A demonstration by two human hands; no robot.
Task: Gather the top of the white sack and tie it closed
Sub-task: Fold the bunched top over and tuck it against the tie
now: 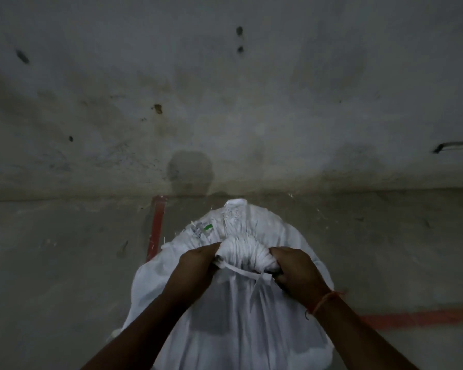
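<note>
The sack [233, 316] is stood on the floor [51, 276] at the lower centre of the frame, before the wall [225, 89]. Its gathered neck [241, 252] is flanked by the left hand [195, 265] and the right hand [297, 273], with a tie strip [241, 272] stretched between them.

The floor [64, 276] is bare grey concrete, dim and stained, running up to a joint with a grey wall across the middle of the view. Standing on it, at about 6 o'clock from the view's centre, is the white sack [233, 321], full and bulging. A red painted line [155, 225] runs along the floor from the wall joint toward the viewer at about 7 o'clock and passes behind the sack's left side. A second red line [422, 317] crosses the floor at about 4 o'clock, to the right of the sack. Small pale scraps [292, 194] lie scattered on the concrete near the wall joint.
</note>
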